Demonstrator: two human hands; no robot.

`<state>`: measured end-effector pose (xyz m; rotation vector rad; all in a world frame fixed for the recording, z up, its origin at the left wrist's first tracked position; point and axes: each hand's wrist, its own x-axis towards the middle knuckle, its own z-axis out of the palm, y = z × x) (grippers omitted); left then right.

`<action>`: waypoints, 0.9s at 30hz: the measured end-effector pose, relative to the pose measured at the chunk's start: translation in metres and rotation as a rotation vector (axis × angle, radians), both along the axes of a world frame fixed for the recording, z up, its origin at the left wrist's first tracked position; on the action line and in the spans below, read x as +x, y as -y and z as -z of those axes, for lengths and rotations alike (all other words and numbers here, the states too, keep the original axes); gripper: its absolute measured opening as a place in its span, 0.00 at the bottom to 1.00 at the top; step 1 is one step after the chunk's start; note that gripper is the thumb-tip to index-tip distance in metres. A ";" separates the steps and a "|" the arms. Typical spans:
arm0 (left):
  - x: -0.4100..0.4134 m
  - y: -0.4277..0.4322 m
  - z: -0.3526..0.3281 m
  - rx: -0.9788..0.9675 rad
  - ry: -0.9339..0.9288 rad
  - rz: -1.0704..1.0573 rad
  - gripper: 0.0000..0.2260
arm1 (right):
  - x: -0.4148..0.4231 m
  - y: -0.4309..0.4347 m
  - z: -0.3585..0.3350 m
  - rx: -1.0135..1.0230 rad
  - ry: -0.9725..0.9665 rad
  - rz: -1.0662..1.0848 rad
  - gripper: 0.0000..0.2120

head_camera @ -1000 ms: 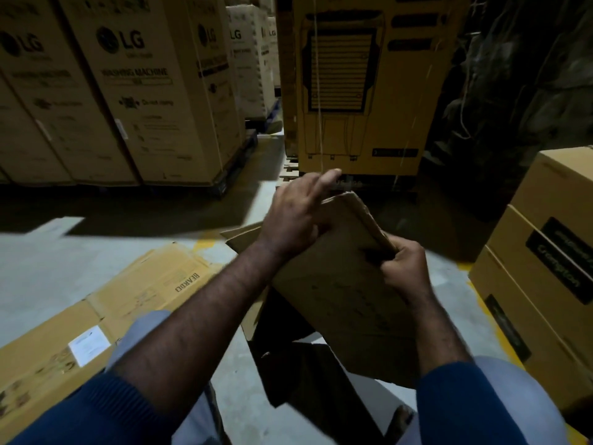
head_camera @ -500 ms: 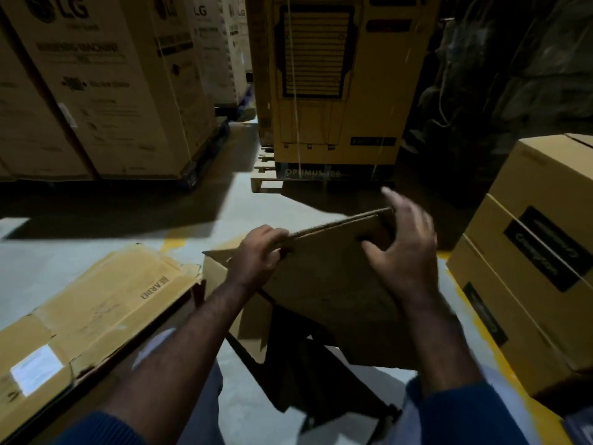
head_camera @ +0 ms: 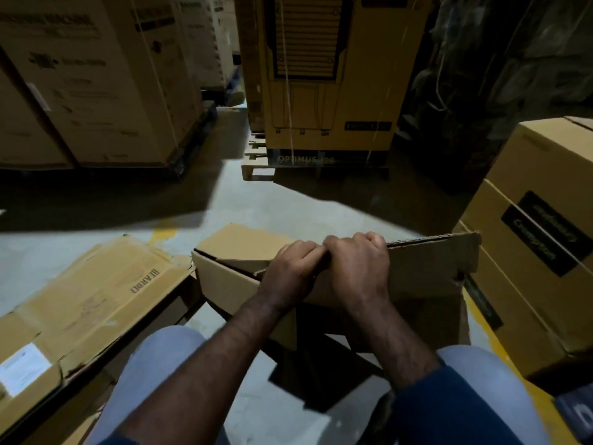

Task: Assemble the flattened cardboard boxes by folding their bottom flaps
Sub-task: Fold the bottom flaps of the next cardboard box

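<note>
The box (head_camera: 231,277) sits on the floor (head_camera: 256,203) right in front of me, between my knees, partly opened out, with one flap (head_camera: 430,268) standing up along its near side and running off to the right. I have both hands on the top edge of that flap, side by side and touching. My left hand (head_camera: 293,271) is curled shut over the edge, fingers wrapped to the far side. My right hand (head_camera: 359,264) is closed on the same edge just beside it, knuckles up. From here I read both as gripping the flap, though the picture is dim and smeared, so I can't make out the fingertips behind the cardboard.

A second flap (head_camera: 244,240) lies angled away at the far left corner of the box. Below the hands the inside of the box is dark and I can't tell how the lower flaps lie.

To my left a flattened carton (head_camera: 83,303) lies flat, with a white label (head_camera: 22,369) near its close end. To my right a stack of closed cartons (head_camera: 539,252) stands just beside the raised flap's end. Farther back a tall yellow carton (head_camera: 330,75) stands on a pallet (head_camera: 256,159), and big brown cartons (head_camera: 96,78) fill the left.
</note>
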<state>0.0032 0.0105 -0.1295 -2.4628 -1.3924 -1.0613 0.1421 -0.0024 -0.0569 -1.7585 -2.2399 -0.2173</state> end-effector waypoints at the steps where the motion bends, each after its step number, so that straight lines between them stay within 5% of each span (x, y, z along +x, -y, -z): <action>1: -0.008 -0.002 0.002 -0.063 -0.030 -0.016 0.17 | 0.007 -0.002 0.000 0.004 -0.005 0.020 0.10; 3: -0.029 -0.005 0.001 -0.207 -0.042 -0.136 0.23 | 0.027 -0.009 -0.001 0.012 -0.048 0.069 0.14; 10: -0.067 -0.019 0.004 -0.287 0.099 -0.408 0.11 | 0.077 -0.020 -0.002 0.073 -0.227 0.120 0.20; 14: -0.050 -0.020 0.006 -0.277 0.117 -0.347 0.10 | 0.090 -0.029 0.006 0.001 -0.221 0.186 0.17; 18: -0.034 -0.020 0.008 -0.372 0.042 -0.243 0.24 | 0.094 -0.036 0.014 -0.015 -0.251 0.234 0.16; 23: -0.022 -0.027 0.012 -0.259 0.211 -0.303 0.08 | 0.090 -0.032 0.008 0.004 -0.181 0.197 0.13; 27: -0.017 -0.028 0.008 -0.200 0.229 -0.204 0.07 | 0.067 -0.028 0.003 -0.002 0.008 0.076 0.10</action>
